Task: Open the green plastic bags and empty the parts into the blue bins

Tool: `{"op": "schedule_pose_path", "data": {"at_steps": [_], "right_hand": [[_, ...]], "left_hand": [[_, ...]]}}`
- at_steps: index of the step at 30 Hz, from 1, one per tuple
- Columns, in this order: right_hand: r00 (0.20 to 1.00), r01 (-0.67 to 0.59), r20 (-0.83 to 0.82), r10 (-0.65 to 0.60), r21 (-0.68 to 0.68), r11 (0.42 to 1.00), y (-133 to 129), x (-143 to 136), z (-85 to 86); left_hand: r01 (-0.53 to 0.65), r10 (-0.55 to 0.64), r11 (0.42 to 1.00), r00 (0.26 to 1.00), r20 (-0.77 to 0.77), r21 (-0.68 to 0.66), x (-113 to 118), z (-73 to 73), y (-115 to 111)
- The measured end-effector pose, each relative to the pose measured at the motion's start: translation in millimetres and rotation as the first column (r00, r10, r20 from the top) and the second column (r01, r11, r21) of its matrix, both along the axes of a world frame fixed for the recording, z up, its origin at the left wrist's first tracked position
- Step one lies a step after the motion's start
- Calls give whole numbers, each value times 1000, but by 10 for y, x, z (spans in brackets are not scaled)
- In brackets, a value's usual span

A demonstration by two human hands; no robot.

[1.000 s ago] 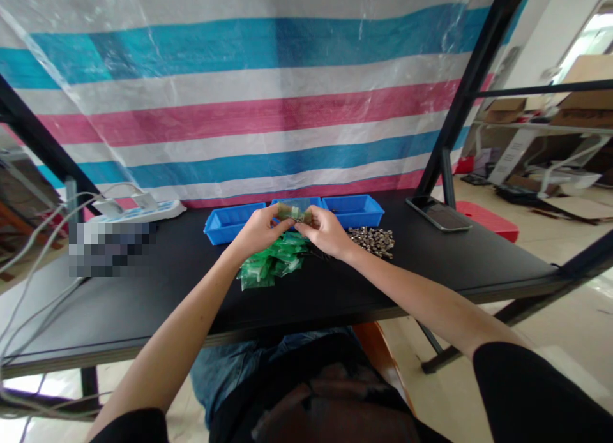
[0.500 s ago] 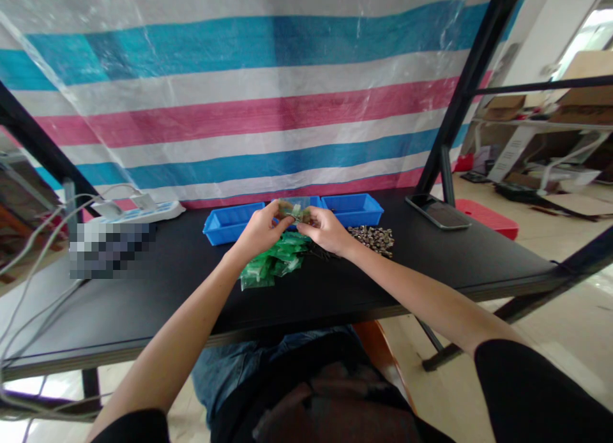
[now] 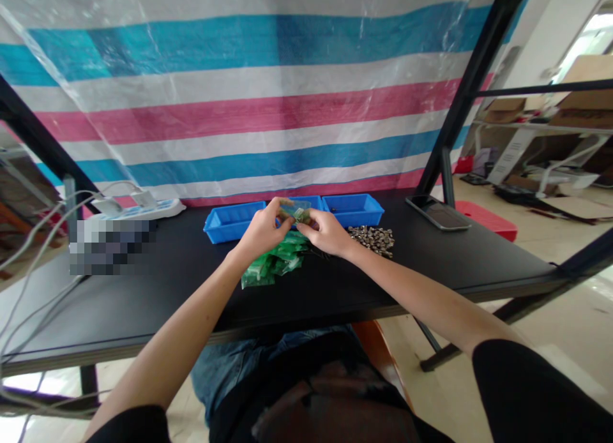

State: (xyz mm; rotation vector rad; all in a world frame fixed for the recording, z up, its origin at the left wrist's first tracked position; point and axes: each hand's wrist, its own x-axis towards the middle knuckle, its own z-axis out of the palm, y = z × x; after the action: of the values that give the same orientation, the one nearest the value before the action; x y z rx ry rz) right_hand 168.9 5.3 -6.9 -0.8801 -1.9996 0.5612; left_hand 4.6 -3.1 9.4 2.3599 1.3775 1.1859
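Between my two hands is a small clear greenish plastic bag (image 3: 297, 208). My left hand (image 3: 266, 227) pinches its left side, and my right hand (image 3: 328, 232) grips its right side, thumbs close together. Something small and light shows at the bag, too small to name. Below my hands lies a heap of green plastic bags (image 3: 272, 264) on the black table. Just right of my right hand is a pile of small metal parts (image 3: 372, 240). Behind the hands stand a left blue tray (image 3: 228, 222), a right blue tray (image 3: 354, 210) and a partly hidden middle one.
A phone (image 3: 438, 212) lies at the table's right. On the left are a white power strip (image 3: 165, 209) with plugs, loose white cables (image 3: 29, 283) and a blurred-out item. A striped sheet (image 3: 268, 111) hangs behind; a red stool (image 3: 488, 219) stands beyond the right edge.
The bag in my fingers has tilted slightly and its face shows a little more. Both hands stay in nearly the same place, still holding it.
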Motion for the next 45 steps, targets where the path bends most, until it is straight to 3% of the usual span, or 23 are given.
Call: {"op": "schedule_pose_path", "data": {"at_steps": [16, 21, 24, 27, 30, 35, 41, 45], "right_hand": [[996, 24, -82, -26, -34, 999, 60, 10, 34], [996, 17, -85, -20, -43, 999, 74, 9, 23], [998, -40, -43, 37, -79, 996, 84, 13, 9], [990, -138, -20, 137, -124, 983, 90, 23, 9], [987, -157, -53, 152, -104, 982, 94, 27, 18], [989, -116, -106, 107, -79, 990, 101, 12, 15], [972, -211, -125, 200, -80, 974, 94, 7, -22], [984, -152, -101, 149, -26, 988, 75, 12, -23]], "left_hand": [[68, -68, 998, 998, 15, -17, 45, 21, -30], [52, -44, 996, 993, 107, -76, 58, 26, -6], [177, -140, 970, 967, 213, -166, 38, 23, 21], [363, -277, 903, 900, 337, -228, 10, 24, 34], [435, -297, 859, 853, 430, -270, 0, 35, 27], [428, -251, 855, 836, 489, -293, 9, 53, 10], [392, -208, 869, 843, 496, -302, -16, 45, 20], [357, -198, 889, 864, 463, -288, -13, 28, 45]]}}
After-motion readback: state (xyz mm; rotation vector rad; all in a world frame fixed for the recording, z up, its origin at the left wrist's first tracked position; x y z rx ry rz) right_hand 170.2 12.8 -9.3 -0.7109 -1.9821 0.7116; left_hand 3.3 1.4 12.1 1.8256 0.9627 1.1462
